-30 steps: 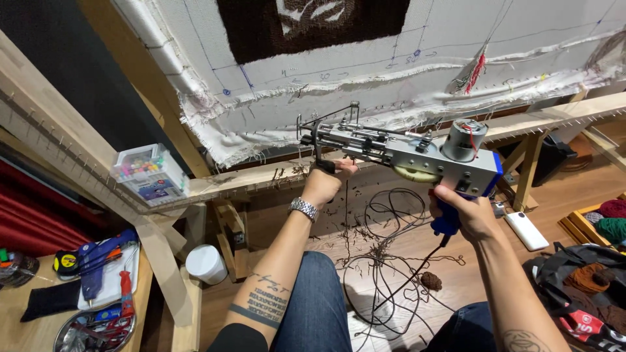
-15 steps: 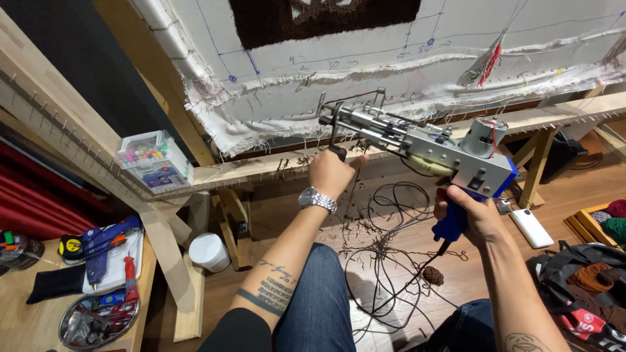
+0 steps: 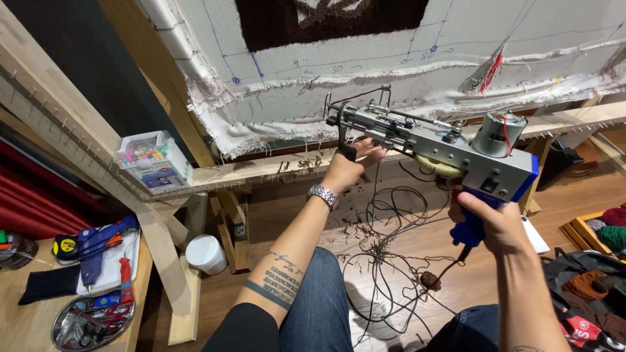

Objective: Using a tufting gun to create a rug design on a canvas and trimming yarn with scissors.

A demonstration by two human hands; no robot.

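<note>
I hold a grey metal tufting gun (image 3: 430,146) with a blue handle in front of a white cloth (image 3: 365,72) stretched on a wooden frame (image 3: 274,171). My right hand (image 3: 486,225) grips the blue handle below the motor. My left hand (image 3: 349,166) is closed on the black front grip under the gun's nose. The needle end points left and up toward the cloth. A dark tufted patch (image 3: 326,19) shows at the top of the cloth. A wristwatch sits on my left wrist.
A clear box of coloured bits (image 3: 153,163) stands on the frame's left beam. Tools, a tape measure (image 3: 65,246) and a metal tray (image 3: 91,319) lie on the bench at lower left. A white tub (image 3: 205,253), tangled cord (image 3: 391,261) and yarn (image 3: 613,225) are on the floor.
The gun and both hands have moved up and closer to the cloth, and my view has shifted nearer to the frame.
</note>
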